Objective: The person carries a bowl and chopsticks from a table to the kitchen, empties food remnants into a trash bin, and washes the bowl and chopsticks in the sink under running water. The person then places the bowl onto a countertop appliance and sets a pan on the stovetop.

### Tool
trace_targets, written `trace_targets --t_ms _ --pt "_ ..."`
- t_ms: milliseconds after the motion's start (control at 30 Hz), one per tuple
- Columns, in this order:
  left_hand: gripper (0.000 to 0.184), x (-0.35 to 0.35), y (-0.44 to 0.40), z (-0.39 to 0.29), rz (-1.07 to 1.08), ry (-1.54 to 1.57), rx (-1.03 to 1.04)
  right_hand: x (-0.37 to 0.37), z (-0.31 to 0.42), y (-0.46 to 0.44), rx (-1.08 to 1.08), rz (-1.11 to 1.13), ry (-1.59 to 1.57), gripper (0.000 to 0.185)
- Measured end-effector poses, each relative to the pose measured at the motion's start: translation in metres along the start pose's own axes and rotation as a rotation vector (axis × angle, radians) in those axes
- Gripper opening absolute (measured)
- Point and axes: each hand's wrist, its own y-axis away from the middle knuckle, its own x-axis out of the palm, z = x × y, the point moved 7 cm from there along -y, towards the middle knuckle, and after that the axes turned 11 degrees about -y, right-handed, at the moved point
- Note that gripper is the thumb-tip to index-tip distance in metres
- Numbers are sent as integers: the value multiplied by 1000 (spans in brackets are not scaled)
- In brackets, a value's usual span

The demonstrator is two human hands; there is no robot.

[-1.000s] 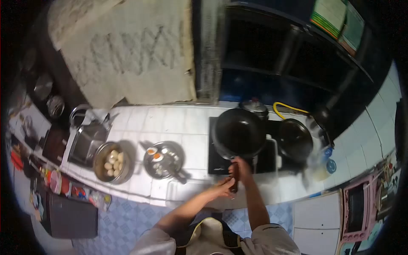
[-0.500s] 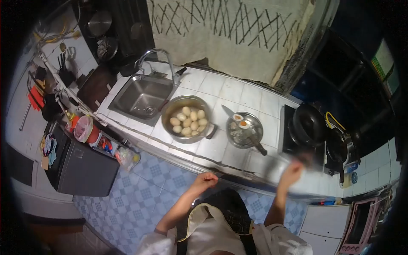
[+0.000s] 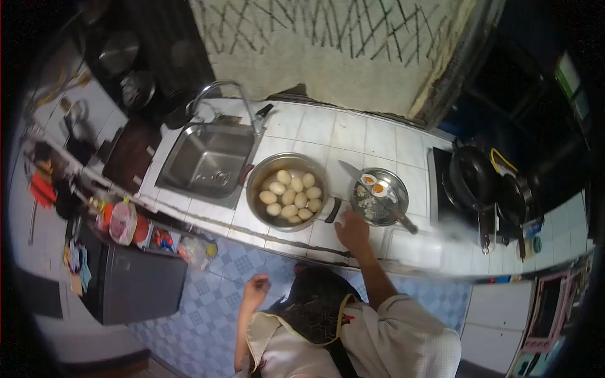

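Observation:
My right hand [image 3: 353,232] hovers by the counter's front edge, fingers apart and empty, close to the dark handle [image 3: 333,210] of a steel pot [image 3: 253,200]. Several whole pale eggs [image 3: 288,196] lie in that pot. To its right, a steel plate [image 3: 400,186] holds two egg halves [image 3: 379,188] with orange yolks and white chopped bits; a knife [image 3: 403,220] rests across it. My left hand [image 3: 258,287] is low in front of my body over the floor, away from any object, its fingers curled and small in view.
A steel sink [image 3: 200,165] with a tap is left of the pot. At the right, a black wok [image 3: 471,175] sits on the stove [image 3: 440,189] beside another dark pan [image 3: 513,200]. A shelf of bags and a dark cabinet [image 3: 142,286] stand at the lower left.
My hands have left the wok handle. My right hand has moved left to the pot handle's side, and my left hand has dropped down and left. The view has turned left.

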Motion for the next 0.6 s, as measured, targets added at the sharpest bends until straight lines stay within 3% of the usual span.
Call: trace_targets --t_ms 67,133,233,300,367,467,600 --pt "19 -19 -17 5 -12 35 -31 -3 2 -12 52 -27 10 25" --pt "19 -37 -33 12 -59 118 -71 4 -13 -21 257 83 18 23" --pt "18 -46 -60 18 -33 117 -80 1 -53 -21 389 -25 177 27" --pt "17 -44 -78 13 35 175 -54 -5 -65 -15 374 -88 273 26" --pt "17 -43 -99 -2 104 231 -26 3 -78 -12 411 4 328 30" --pt "16 -43 -125 -16 255 239 -4 8 -84 -11 438 34 341 16" --pt "16 -54 -158 -32 458 35 60 19 -91 -8 398 3 399 14"
